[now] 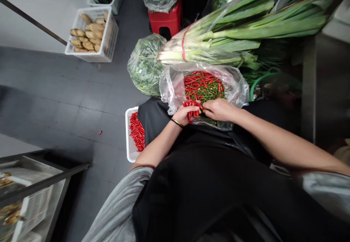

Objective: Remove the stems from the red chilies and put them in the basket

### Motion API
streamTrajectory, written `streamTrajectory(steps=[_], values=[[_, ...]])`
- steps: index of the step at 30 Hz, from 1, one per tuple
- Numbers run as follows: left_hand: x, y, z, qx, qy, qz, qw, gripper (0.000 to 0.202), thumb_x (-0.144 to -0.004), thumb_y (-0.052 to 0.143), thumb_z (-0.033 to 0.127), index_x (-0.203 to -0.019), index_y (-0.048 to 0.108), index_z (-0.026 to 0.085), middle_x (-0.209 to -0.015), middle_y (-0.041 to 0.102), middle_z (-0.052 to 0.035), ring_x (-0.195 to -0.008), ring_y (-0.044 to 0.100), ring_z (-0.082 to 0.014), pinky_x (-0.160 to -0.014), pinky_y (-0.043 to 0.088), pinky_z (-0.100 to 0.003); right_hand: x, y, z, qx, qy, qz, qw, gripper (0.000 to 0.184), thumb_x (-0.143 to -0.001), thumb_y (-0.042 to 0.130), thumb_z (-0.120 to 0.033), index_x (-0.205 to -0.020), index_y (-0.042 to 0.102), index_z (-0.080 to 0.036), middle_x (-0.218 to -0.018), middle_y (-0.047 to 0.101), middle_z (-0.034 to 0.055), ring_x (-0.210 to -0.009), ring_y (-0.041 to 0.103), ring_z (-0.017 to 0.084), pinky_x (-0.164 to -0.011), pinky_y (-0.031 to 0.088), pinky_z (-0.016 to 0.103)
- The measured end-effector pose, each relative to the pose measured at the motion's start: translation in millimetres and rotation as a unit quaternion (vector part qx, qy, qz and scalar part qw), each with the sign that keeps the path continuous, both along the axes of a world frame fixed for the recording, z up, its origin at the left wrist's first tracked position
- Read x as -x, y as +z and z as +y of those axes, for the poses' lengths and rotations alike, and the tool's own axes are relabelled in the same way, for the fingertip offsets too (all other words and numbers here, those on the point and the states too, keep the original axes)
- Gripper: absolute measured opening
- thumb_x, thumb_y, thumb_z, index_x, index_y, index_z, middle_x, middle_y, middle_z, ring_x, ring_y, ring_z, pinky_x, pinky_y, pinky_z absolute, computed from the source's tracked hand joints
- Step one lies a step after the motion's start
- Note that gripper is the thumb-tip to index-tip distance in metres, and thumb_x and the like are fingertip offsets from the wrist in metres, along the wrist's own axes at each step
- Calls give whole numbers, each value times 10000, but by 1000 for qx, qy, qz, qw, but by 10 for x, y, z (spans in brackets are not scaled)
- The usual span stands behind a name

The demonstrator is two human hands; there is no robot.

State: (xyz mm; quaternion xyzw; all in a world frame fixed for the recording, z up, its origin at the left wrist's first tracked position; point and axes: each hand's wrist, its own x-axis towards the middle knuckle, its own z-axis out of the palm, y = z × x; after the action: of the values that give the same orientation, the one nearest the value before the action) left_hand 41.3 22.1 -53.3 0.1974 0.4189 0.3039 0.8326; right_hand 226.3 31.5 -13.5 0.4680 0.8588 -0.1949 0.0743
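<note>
My left hand [182, 116] holds a small bunch of red chili peppers [191, 110] over the lap. My right hand [218, 110] meets that bunch from the other side, its fingertips pinching at a chili near the top. Just beyond both hands, a clear plastic bag [203, 83] stands open, full of red and green chilies with green stems. To the left of my lap, a white plastic basket [131, 134] holds loose red chilies [137, 131], and my left forearm passes close beside it. A black apron [155, 116] covers my lap.
Bundled green onions or leeks [210, 41] and a bagged leafy green [144, 65] lie ahead. A red stool [165, 18] stands behind them. Crates of ginger [91, 34] and dark greens sit on the grey tile floor, with a metal rack at lower left.
</note>
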Motion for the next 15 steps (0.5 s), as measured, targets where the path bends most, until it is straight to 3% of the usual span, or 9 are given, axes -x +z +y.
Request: streamTrajectory(steps=[2,3,6,8,10,12,15], values=[[-25,52,-37,-50,-52,-12,997,410,-578,793,208,-948,651,107,-618,648,-11,-467,527,-79,-466,357,-199,-73,48,-138,45,10,82,996,262,-867,440,-296,-762,651,-183,-785,689,65,-672,609,169,-611,400,266],[-45,110,-65,-89,-56,-6,994,404,-574,805,208,-938,656,119,-643,653,-9,-494,543,-83,-497,385,-205,-90,47,-180,82,-21,124,989,272,-860,448,-318,-699,624,-187,-696,657,41,-613,582,152,-580,392,256],[-89,393,-160,-219,-29,49,974,345,-576,827,188,-886,681,145,-812,686,-40,-729,639,-136,-693,475,-242,-103,-12,-204,215,-207,221,928,344,-860,438,-419,-627,561,-197,-495,523,-11,-436,478,126,-465,372,246],[-33,608,-203,-276,-14,99,956,306,-595,821,198,-873,696,160,-903,693,-60,-849,649,-170,-787,486,-267,-123,-47,-165,265,-292,222,892,373,-875,424,-466,-673,579,-194,-490,522,-9,-403,469,131,-444,393,261],[161,764,-205,-309,34,157,937,312,-610,812,220,-896,693,183,-918,694,-56,-845,646,-175,-794,499,-283,-161,-48,-109,225,-285,148,920,395,-891,433,-495,-737,622,-185,-580,594,32,-486,549,158,-518,446,286],[519,806,-164,-325,125,221,911,347,-618,801,236,-937,670,202,-904,689,-38,-779,638,-155,-743,511,-277,-188,-28,-52,101,-231,36,967,405,-908,441,-503,-867,671,-173,-776,669,99,-674,630,208,-642,476,321],[1260,623,-68,-301,288,322,850,373,-632,751,228,-984,628,205,-852,664,-12,-684,610,-113,-658,503,-240,-135,-34,5,-54,-141,-56,987,400,-937,421,-418,-1120,650,-145,-1077,644,184,-924,628,283,-770,469,375]])
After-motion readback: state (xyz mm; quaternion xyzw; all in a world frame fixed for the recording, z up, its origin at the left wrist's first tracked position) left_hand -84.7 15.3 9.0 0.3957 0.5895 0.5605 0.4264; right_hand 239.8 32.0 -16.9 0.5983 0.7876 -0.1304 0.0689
